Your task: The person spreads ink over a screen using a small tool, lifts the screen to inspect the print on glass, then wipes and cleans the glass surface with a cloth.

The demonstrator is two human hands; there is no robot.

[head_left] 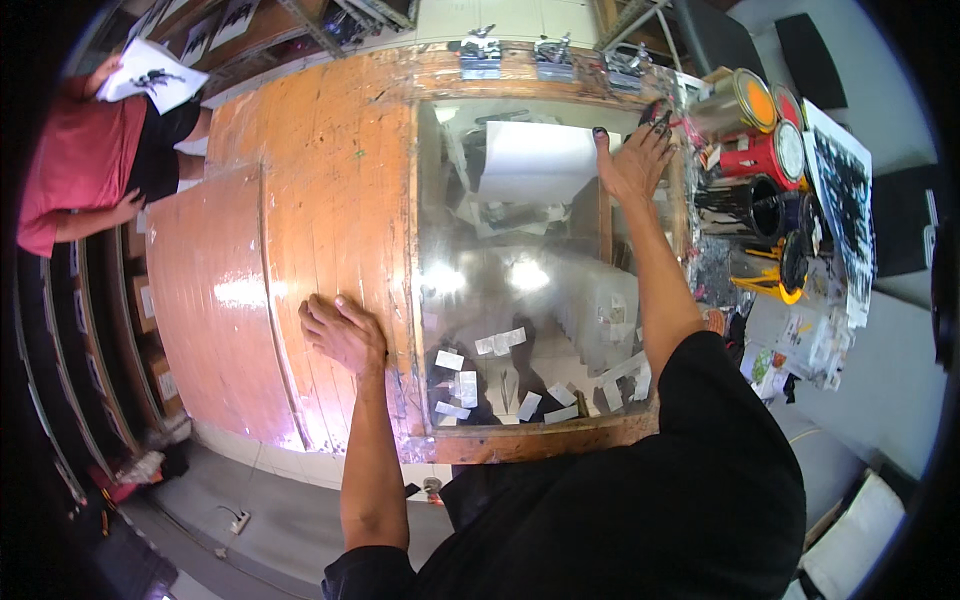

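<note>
My left hand [345, 337] rests on the orange-brown wooden table [335, 200], its fingers loosely bent but apart, with nothing in them. At the far right, my right hand [637, 165] is spread over the corner of the glass pane [480, 260] set into the table. Dark stains mark its fingertips. Its thumb lies at the right edge of a white sheet of paper [535, 160], though I cannot tell whether it presses on it. A small dark and red thing [657, 110] sits beside the fingertips, partly hidden by them.
Several pale tape pieces [500, 342] stick to the glass's near part. Paint cans [750, 158] crowd the right side, beside a black-smeared board [840, 190]. Dark-smeared scrapers [480, 55] line the far edge. At left, another person [90, 150] holds a printed sheet [155, 78].
</note>
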